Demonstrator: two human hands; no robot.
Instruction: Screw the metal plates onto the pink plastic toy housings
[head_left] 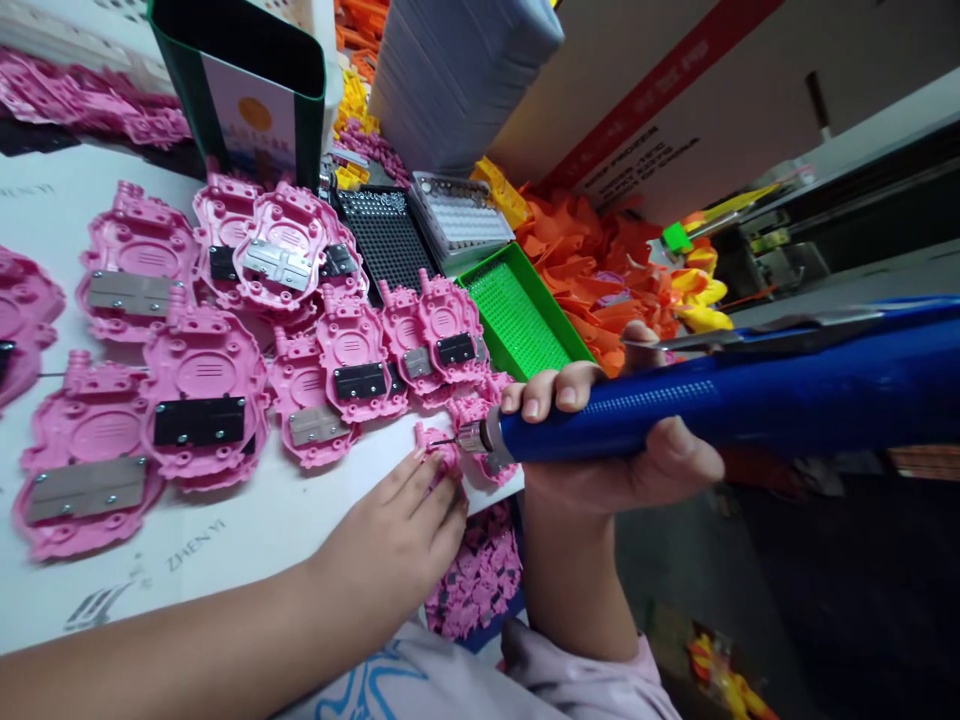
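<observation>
My right hand (622,440) is wrapped round a blue electric screwdriver (735,390), its tip pointing left. The tip reaches a small pink plastic part (437,440) at the table's edge. My left hand (412,525) presses its fingers on that pink part, which they partly cover. Several pink shells lie to the left, among them one with a black plate (199,420) and one with a grey plate (88,488), each plate fixed by screws.
Behind the shells stand a green tray (525,315), a black tray (386,240), a clear box (461,215) and a dark green bin (240,90). Orange parts (585,270) are heaped behind the screwdriver. Below the table edge is a pile of pink parts (480,575).
</observation>
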